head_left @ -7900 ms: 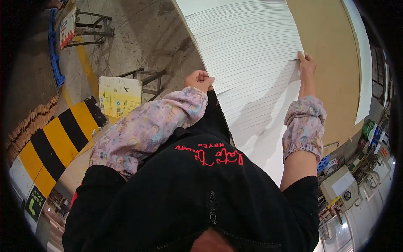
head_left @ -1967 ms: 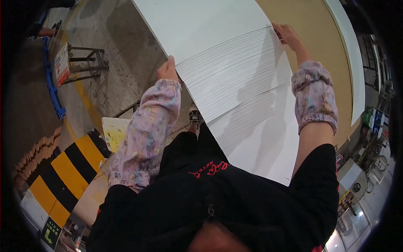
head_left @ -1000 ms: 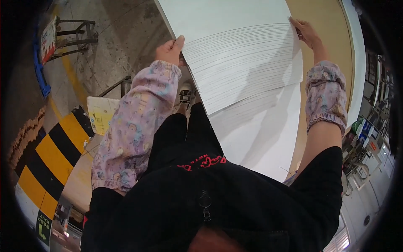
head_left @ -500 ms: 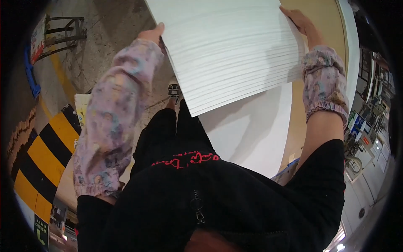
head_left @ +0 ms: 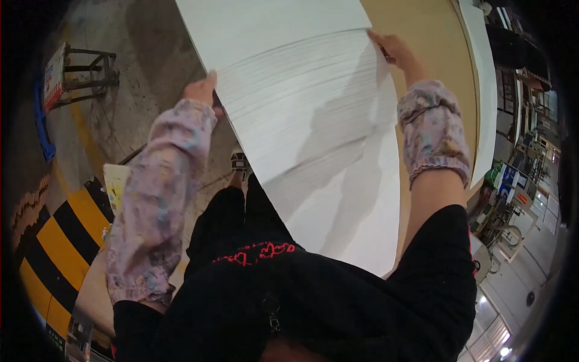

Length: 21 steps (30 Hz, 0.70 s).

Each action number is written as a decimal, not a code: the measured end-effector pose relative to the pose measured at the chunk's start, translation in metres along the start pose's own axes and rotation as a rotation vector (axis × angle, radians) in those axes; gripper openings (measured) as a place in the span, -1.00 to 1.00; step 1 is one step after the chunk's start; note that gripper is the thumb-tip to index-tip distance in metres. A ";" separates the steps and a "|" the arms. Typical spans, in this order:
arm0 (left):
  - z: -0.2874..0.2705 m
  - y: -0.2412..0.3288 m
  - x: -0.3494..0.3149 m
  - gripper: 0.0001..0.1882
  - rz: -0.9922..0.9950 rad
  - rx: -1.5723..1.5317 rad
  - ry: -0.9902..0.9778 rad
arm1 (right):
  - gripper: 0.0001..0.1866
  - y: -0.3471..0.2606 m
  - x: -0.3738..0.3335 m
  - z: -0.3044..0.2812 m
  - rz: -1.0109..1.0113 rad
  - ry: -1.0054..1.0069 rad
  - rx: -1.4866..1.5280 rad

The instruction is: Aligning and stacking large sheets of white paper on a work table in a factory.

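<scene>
A thick bundle of white sheets (head_left: 289,72) lies across the upper middle, its edges fanned out in many thin steps. At its left edge, my left hand (head_left: 202,92) is closed, thumb on top and fingers partly hidden underneath. My right hand (head_left: 395,51) pinches the right edge near a corner, farther from me than the left. Under the fanned part, a smooth white surface (head_left: 362,235) reaches almost to my waist; whether it is more sheets cannot be told. Patterned sleeve covers are on both forearms.
A tan board-like surface (head_left: 431,36) runs along the right of the sheets, with a white edge (head_left: 487,108) beyond it. A dark metal stand (head_left: 90,75) is on the concrete floor at far left. Nearer are black-and-yellow stripes (head_left: 66,241). Shelves and equipment line the right.
Both hands have come nearer to my body with the sheets. The near edge of the bundle, which stood out sharply over the white surface, now blends closely into it.
</scene>
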<state>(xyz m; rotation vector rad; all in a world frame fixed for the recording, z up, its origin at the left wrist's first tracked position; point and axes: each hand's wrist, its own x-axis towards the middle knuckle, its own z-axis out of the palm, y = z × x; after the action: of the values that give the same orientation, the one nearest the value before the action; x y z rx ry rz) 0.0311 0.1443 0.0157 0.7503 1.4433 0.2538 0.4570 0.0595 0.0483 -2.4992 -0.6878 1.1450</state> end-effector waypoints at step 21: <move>-0.015 0.033 0.009 -0.54 0.009 0.216 -0.009 | -0.46 -0.033 -0.007 0.002 -0.154 0.301 -0.344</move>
<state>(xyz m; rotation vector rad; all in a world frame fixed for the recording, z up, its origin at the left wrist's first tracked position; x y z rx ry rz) 0.0272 0.1788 0.0286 0.9320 1.4739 0.1016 0.4420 0.0834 0.0664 -2.7541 -1.0391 0.6192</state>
